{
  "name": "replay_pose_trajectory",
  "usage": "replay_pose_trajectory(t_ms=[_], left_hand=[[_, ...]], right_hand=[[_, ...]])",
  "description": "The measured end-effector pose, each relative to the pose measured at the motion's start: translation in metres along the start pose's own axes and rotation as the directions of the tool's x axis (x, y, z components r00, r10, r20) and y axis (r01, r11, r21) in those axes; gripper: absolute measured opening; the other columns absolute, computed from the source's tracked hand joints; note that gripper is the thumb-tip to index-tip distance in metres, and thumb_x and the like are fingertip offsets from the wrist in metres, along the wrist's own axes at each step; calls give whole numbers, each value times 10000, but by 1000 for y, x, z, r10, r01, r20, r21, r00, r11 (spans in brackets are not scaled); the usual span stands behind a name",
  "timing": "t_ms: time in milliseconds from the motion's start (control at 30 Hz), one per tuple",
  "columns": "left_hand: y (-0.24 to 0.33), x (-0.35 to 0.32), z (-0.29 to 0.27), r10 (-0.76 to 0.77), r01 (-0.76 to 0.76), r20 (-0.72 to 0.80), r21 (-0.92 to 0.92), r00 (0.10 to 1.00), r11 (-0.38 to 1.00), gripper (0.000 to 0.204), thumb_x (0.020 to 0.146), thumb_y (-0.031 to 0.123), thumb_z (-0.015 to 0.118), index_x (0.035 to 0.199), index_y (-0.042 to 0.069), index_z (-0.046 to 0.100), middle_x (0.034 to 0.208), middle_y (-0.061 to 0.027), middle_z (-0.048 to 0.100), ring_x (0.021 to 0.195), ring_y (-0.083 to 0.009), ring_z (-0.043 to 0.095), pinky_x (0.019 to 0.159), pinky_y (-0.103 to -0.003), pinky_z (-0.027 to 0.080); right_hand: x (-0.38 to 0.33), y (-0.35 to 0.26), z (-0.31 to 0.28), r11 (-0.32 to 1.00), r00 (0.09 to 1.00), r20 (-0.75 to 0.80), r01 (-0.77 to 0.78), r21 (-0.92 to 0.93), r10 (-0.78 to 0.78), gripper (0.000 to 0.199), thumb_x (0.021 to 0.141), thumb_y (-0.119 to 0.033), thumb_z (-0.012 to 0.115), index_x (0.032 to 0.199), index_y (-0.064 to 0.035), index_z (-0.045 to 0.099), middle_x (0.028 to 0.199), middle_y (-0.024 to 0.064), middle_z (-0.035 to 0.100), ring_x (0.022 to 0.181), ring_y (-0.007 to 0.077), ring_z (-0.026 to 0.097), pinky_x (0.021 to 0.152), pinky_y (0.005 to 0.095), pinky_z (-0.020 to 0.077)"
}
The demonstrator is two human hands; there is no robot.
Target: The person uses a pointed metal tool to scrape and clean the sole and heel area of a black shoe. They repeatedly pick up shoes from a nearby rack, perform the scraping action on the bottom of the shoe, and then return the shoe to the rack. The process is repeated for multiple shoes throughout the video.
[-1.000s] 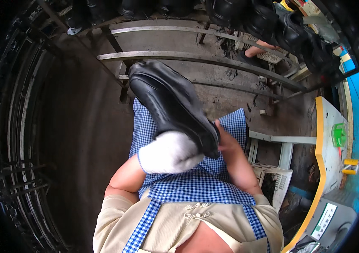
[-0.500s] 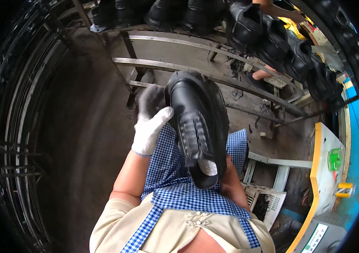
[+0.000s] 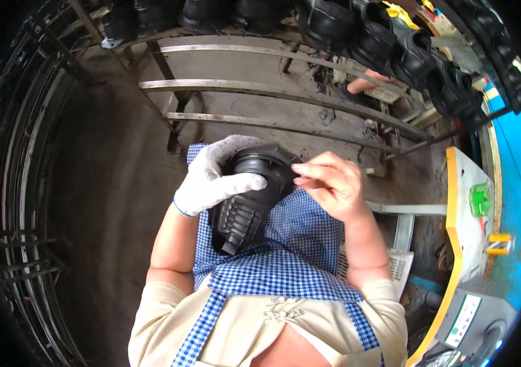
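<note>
A black leather shoe [image 3: 249, 202] rests on my lap over a blue-and-white checked apron [image 3: 285, 251], its opening turned up toward me. My left hand [image 3: 214, 177], in a white knit glove, grips the shoe around its upper. My bare right hand [image 3: 329, 183] hovers at the shoe's right edge with thumb and fingers pinched together; I cannot tell whether anything small sits between them.
Curved metal rails [image 3: 260, 92] cross the concrete floor ahead of my knees. Several black shoes [image 3: 395, 43] line a rack at the top. A yellow-edged machine panel with a green button [image 3: 479, 202] stands at the right. Dark metal racking [image 3: 10, 183] fills the left.
The shoe has been turned from sole-up, then side-on, to lying on my lap with its opening up. My gloved left hand moved onto its top; my right hand came out from beneath it.
</note>
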State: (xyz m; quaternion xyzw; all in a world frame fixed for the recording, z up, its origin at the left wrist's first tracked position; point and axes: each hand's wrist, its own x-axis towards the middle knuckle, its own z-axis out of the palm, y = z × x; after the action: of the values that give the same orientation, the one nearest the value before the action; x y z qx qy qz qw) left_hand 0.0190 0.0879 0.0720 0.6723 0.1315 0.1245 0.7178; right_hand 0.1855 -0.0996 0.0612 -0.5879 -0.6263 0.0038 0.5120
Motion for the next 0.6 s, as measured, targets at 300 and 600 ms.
replay_pose_trajectory(t_ms=[300,600], left_hand=[[-24,5,8,29,-114,323,248,946,962,637,732,401,827,1184,-4,633,1000,-135,706,919,-229,682,835,-343,527],[-55,12,23,-104,-3,393,263,914,965,658,683,361,875,1169,-13,637,1046,-124,703,974,-204,658,889,-334,508]], right_hand=[[36,-28,-28,931,784,615,277,-238,-76,55,782,-84,656,802,-42,626,793,66,590,643,205,657,523,334,530],[25,-22,-14,931,599,796,235,-279,87,120,739,-129,667,773,-19,632,762,105,622,675,273,676,613,369,569]])
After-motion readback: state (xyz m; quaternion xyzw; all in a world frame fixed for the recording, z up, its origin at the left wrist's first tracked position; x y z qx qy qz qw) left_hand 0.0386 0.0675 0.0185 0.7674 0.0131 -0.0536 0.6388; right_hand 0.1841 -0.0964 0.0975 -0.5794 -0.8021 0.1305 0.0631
